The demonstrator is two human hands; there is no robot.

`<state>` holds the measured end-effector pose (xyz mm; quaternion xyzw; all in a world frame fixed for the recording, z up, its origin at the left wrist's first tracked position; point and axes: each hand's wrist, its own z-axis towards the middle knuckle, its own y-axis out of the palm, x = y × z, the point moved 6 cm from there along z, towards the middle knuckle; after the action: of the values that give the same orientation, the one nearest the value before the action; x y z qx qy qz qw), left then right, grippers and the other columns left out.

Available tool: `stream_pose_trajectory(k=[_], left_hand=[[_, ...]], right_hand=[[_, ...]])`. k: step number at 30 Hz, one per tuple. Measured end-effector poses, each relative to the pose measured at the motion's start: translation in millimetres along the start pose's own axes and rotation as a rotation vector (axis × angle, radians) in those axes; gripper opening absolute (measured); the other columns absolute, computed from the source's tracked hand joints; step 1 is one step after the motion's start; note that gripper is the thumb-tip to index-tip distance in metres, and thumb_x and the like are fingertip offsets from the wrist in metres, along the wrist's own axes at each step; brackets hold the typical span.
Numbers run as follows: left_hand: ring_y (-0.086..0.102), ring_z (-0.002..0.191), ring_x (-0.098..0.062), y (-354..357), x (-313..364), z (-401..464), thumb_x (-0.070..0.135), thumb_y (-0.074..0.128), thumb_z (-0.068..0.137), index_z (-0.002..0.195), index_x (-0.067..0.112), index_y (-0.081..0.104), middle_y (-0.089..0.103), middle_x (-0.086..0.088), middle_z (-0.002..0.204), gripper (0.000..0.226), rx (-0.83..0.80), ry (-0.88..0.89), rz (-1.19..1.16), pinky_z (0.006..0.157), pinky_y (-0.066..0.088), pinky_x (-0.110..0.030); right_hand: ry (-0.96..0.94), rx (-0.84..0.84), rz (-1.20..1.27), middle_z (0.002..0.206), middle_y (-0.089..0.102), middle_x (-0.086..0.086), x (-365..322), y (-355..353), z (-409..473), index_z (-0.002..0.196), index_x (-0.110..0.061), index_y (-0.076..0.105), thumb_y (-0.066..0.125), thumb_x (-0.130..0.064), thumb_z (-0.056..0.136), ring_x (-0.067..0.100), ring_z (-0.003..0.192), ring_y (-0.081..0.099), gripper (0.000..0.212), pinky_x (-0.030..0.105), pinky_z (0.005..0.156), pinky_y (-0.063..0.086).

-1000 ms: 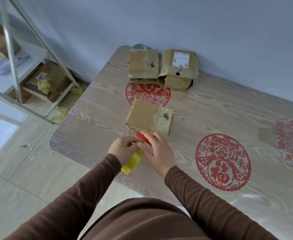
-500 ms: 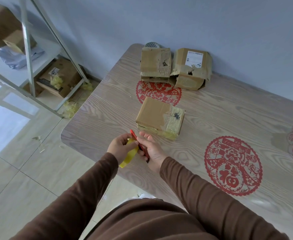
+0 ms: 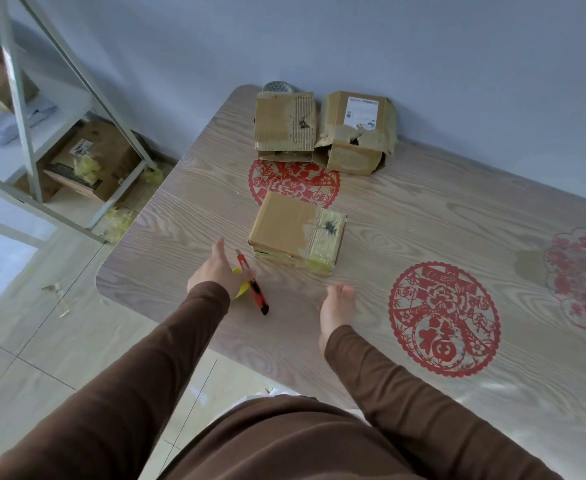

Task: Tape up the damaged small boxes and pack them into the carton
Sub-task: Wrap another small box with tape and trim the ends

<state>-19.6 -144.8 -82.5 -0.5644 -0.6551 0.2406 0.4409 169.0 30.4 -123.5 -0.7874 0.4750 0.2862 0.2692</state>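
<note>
My left hand [image 3: 219, 271] rests on the table with fingers stretched nearly flat over a yellow scrap of tape [image 3: 239, 292]; whether it grips the scrap I cannot tell. The red utility knife with a black end [image 3: 252, 283] lies against its thumb side. My right hand [image 3: 336, 301] hovers loosely open, holding nothing. Just beyond them sits the small brown cardboard box patched with yellowish tape [image 3: 298, 233], a dark hole in its top. Two more torn brown boxes, one plain [image 3: 285, 126] and one with a white label [image 3: 357, 133], stand side by side against the blue-grey wall [image 3: 388, 39]. The pale wood-grain table [image 3: 423, 216] carries red paper-cut medallions [image 3: 444, 318]. To the left, a grey metal shelf frame [image 3: 17, 98] stands on pale floor tiles [image 3: 24, 341] with cartons under it. Half a second ago both hands met around the knife and tape; now they are apart and the knife is down.
</note>
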Motion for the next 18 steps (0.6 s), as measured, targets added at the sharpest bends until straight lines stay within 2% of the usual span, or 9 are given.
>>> stream_pose_trajectory(k=[2, 4, 7, 9, 11, 15, 18], left_hand=[[0.065, 0.108, -0.028, 1.9, 2.9, 2.4, 0.066, 0.067, 0.08, 0.159, 0.029, 0.005, 0.067, -0.005, 0.121, 0.107, 0.005, 0.007, -0.024, 0.087, 0.054, -0.04], [0.061, 0.113, -0.029, -0.6, 4.7, 4.0, 0.067, 0.068, 0.08, 0.159, 0.028, 0.007, 0.064, -0.007, 0.126, 0.108, 0.01, 0.018, -0.049, 0.093, 0.053, -0.044], [0.036, 0.137, -0.032, -7.4, 12.8, 5.3, 0.069, 0.065, 0.08, 0.158, 0.022, 0.022, 0.042, -0.011, 0.15, 0.101, 0.062, 0.101, 0.069, 0.112, 0.037, -0.045], [0.027, 0.14, -0.033, -12.3, 24.5, 7.0, 0.068, 0.065, 0.081, 0.156, 0.024, 0.03, 0.035, -0.009, 0.153, 0.094, 0.091, 0.165, 0.078, 0.116, 0.03, -0.044], [0.019, 0.144, -0.033, -14.1, 39.7, 8.3, 0.06, 0.067, 0.084, 0.153, 0.027, 0.038, 0.03, -0.005, 0.159, 0.082, 0.078, 0.239, 0.075, 0.12, 0.022, -0.043], [0.01, 0.151, -0.029, -13.7, 63.9, 1.5, 0.046, 0.068, 0.088, 0.137, 0.031, 0.057, 0.029, -0.001, 0.163, 0.053, 0.09, 0.309, 0.039, 0.123, 0.009, -0.043], [0.006, 0.153, -0.026, -1.3, 82.9, -13.5, 0.049, 0.066, 0.088, 0.132, 0.033, 0.061, 0.027, 0.001, 0.163, 0.048, 0.073, 0.362, 0.091, 0.124, -0.001, -0.047]], right_hand=[[-0.084, -0.001, 0.004, 0.105, 0.052, 0.008, -20.2, -8.4, 3.7, 0.111, -0.013, 0.049, 0.043, -0.011, 0.098, 0.024, 0.096, 0.051, 0.015, 0.038, 0.089, 0.043], [-0.136, -0.045, -0.001, 0.118, 0.052, 0.005, -37.0, -12.0, 4.9, 0.126, -0.012, 0.05, 0.042, -0.01, 0.099, 0.023, 0.109, 0.051, 0.028, 0.04, 0.1, 0.041], [-0.185, -0.129, -0.004, 0.132, 0.052, -0.001, -55.8, -9.7, 7.4, 0.14, -0.011, 0.049, 0.041, -0.01, 0.102, 0.015, 0.119, 0.049, 0.039, 0.032, 0.103, 0.039], [-0.213, -0.199, -0.034, 0.139, 0.054, 0.0, -64.0, -4.4, 9.7, 0.143, -0.01, 0.051, 0.041, -0.011, 0.102, 0.016, 0.126, 0.05, 0.042, 0.03, 0.104, 0.039], [-0.205, -0.256, -0.066, 0.15, 0.048, 0.003, -67.0, -0.6, 9.7, 0.147, -0.012, 0.047, 0.04, -0.011, 0.103, 0.018, 0.137, 0.044, 0.045, 0.032, 0.113, 0.036], [-0.223, -0.291, -0.032, 0.156, 0.04, -0.001, -79.2, -13.2, 2.7, 0.154, -0.015, 0.037, 0.038, -0.011, 0.104, 0.01, 0.137, 0.039, 0.05, 0.029, 0.116, 0.031], [-0.249, -0.224, -0.043, 0.153, 0.042, -0.002, -84.4, -41.4, 5.9, 0.152, -0.019, 0.04, 0.038, -0.023, 0.107, 0.014, 0.139, 0.039, 0.046, 0.036, 0.118, 0.031]])
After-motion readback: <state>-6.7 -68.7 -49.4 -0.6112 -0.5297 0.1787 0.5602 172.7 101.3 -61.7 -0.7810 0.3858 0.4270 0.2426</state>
